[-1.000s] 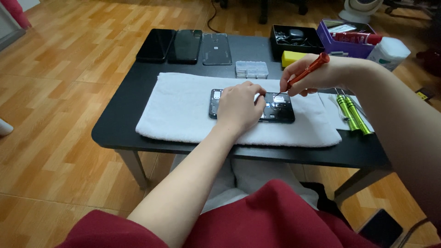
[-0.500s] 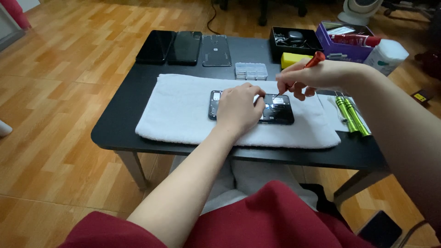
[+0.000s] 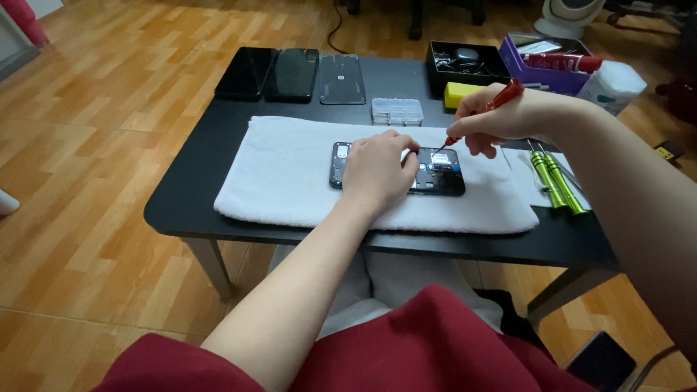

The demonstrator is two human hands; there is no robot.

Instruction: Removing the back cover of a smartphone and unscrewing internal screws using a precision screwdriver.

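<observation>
Left hand (image 3: 377, 170) flat, pressing down on the opened phone (image 3: 443, 174) at frame centre, on the white towel (image 3: 290, 174) — right hand (image 3: 504, 120) pinches a red screwdriver (image 3: 485, 109), tip at the phone.

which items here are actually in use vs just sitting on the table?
In use:
left hand pressing on the opened phone
right hand holding the red screwdriver, tip at the phone
white towel under the phone

Lying about:
three dark phones and panels
clear parts box
green screwdrivers
black tray
purple box
yellow block
</observation>
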